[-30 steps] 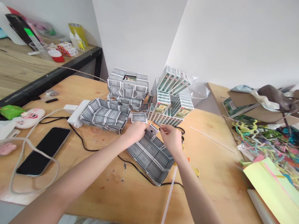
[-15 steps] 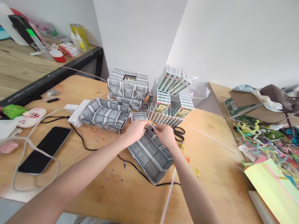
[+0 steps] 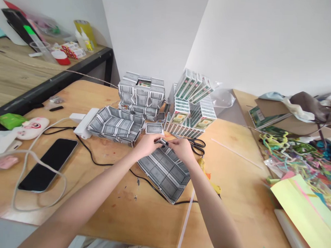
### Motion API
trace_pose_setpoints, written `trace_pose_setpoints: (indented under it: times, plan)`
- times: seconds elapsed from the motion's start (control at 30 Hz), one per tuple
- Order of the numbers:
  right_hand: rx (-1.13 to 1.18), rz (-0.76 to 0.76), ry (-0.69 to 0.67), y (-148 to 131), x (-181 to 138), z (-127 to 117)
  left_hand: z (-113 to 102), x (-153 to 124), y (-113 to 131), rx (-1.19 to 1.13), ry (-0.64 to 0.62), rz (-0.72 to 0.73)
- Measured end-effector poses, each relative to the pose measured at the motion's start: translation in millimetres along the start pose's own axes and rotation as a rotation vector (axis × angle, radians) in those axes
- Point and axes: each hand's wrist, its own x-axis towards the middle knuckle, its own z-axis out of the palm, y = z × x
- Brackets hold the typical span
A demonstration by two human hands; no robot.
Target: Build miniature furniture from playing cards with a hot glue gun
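Observation:
A shallow tray folded from patterned playing cards (image 3: 165,171) lies on the wooden table in front of me. At its far edge my left hand (image 3: 146,144) and my right hand (image 3: 182,149) meet, both pinching a small folded playing card (image 3: 161,141) between their fingertips. A loose face-down card (image 3: 154,128) lies just beyond my fingers. A second card tray (image 3: 114,125) sits to the left. Behind it stand a stack of card-built boxes (image 3: 141,93) and a pile of green card packs (image 3: 192,110).
Black scissors (image 3: 197,144) lie right of my hands. A black phone (image 3: 48,163), a white charger (image 3: 84,124) and cables occupy the left. A black cord (image 3: 111,165) runs under the tray. Coloured paper strips (image 3: 298,159) and yellow paper (image 3: 307,207) crowd the right.
My right hand has moved left to meet my left hand. The card that stood open between them is now folded and pinched by both hands.

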Motion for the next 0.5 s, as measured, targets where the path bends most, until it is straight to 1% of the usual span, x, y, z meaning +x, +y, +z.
trace_pose_setpoints:
  times: [0.1,0.17,0.27,0.33,0.4,0.5]
  plan:
    - [-0.049,-0.018,0.016,-5.2,-1.1,0.2,1.3,-0.8,-2.5,0.013,0.033,0.063]
    - [-0.084,-0.037,0.024,-9.0,-1.6,0.2,1.5,-1.5,-2.9,0.066,0.042,0.163]
    - [-0.125,-0.075,0.015,-12.8,-1.8,-0.8,-0.2,-1.7,-2.9,0.140,0.018,0.310]
    - [-0.140,-0.098,-0.007,-13.6,-1.8,-2.6,-2.9,-0.6,-3.1,0.163,0.000,0.346]
    - [-0.143,-0.117,-0.040,-13.2,-1.9,-5.2,-6.9,1.9,-2.7,0.192,-0.024,0.352]
    - [-0.126,-0.138,-0.101,-12.2,-3.0,-8.7,-14.7,8.3,2.1,0.267,-0.097,0.371]
